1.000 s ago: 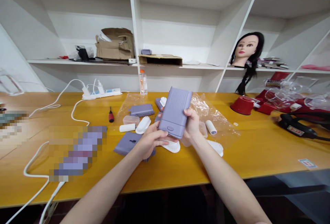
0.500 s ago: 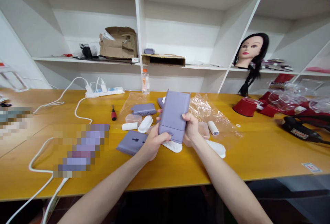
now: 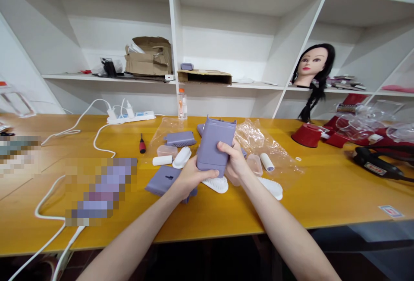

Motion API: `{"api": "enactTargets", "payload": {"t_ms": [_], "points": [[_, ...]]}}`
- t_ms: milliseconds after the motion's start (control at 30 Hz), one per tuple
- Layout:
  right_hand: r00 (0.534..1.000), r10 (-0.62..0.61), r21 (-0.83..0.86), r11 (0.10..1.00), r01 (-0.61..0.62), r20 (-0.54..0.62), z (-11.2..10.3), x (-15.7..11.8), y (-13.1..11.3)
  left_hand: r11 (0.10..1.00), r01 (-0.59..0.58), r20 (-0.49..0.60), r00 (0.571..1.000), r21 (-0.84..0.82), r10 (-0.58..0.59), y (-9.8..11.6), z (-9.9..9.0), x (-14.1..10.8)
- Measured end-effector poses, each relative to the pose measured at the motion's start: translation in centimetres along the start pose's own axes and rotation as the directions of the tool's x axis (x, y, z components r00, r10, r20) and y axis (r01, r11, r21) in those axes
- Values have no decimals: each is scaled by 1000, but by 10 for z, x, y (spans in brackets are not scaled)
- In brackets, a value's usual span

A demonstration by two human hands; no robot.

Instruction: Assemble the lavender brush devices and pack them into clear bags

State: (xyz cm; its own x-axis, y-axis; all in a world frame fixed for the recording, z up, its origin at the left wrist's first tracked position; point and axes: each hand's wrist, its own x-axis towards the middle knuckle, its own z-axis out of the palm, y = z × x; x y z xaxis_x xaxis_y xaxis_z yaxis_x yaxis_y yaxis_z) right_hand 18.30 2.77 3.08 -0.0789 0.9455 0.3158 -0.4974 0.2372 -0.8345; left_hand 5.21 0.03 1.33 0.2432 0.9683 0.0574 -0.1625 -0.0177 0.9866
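Purple plastic housing (image 3: 211,138), one, held above the table (image 3: 323,186) between left hand (image 3: 189,176) and right hand (image 3: 236,160), both clamped on it. Below — two white rollers (image 3: 162,160), three white oval pieces (image 3: 182,157) in view, one red-handled screwdriver (image 3: 142,145). Surface: yellow-brown wood. Behind — white shelving (image 3: 173,26), one mannequin head (image 3: 311,62).

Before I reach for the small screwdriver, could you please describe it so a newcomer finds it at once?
On the wooden table, find the white power strip at the back left. Nearer you, between a white cable and the clear plastic sheet, lies the screwdriver. Its red handle and dark shaft set it apart from the purple part and white cylinder to its right.
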Motion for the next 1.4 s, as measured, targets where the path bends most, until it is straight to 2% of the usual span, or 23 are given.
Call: {"api": "enactTargets", "payload": {"t_ms": [67, 133, 300, 400, 500, 600, 667, 767, 867, 933, 1000, 1067, 1133, 1200, 1333, 1400], "points": [[1000, -2, -2, 1000, 2, 11, 1, -1, 1, 998, 53, 8, 999, 32, -53, -1, -1, 0], [1000, -16, -12, 1000, 16, 6, 1, -2, 1, 996, 56, 4, 998, 67, -57, -3, -2, 1], [991, -121, -123, 986, 112, -63, 3, -2, 0, 990, -69, -15, 997, 121, 71, -5, -3, 2], [957, -266, -226, 945, 236, -115, 9, -4, 0, 953, -140, -86, 982, 268, 168, -2, -4, 3], [912, -371, -325, 897, 301, -178, 22, -9, -1, 820, -173, -190, 928, 546, 322, 0, -6, 4], [894, -401, -420, 860, 291, -202, 36, -17, -1, 584, -147, -211, 840, 799, 500, -4, -5, 4], [884, -408, -455, 847, 275, -226, 42, -20, -2, 469, -149, -174, 798, 871, 576, -8, -3, 4], [878, -409, -452, 851, 268, -249, 42, -21, -3, 410, -220, -106, 763, 885, 638, -12, -2, 4], [878, -412, -409, 864, 292, -244, 35, -20, -3, 428, -297, -71, 748, 853, 660, -11, -3, 3], [888, -399, -381, 876, 296, -230, 32, -19, -2, 480, -317, -84, 760, 818, 644, -10, -4, 3], [899, -380, -356, 888, 290, -218, 30, -18, -2, 555, -294, -124, 795, 778, 594, -8, -4, 3], [908, -362, -349, 895, 276, -211, 29, -16, -1, 632, -221, -182, 842, 743, 508, -7, -4, 4], [920, -347, -353, 897, 267, -185, 28, -14, -2, 676, -146, -230, 871, 722, 434, -6, -4, 5], [933, -335, -343, 898, 274, -130, 27, -11, -2, 684, -124, -249, 872, 719, 421, -5, -5, 7], [955, -296, -247, 926, 286, -6, 22, -8, -8, 717, -178, -252, 857, 674, 449, 0, -9, 7], [957, -289, -210, 937, 278, -21, 17, -5, -14, 779, -213, -262, 862, 590, 434, 4, -12, 6]]}}
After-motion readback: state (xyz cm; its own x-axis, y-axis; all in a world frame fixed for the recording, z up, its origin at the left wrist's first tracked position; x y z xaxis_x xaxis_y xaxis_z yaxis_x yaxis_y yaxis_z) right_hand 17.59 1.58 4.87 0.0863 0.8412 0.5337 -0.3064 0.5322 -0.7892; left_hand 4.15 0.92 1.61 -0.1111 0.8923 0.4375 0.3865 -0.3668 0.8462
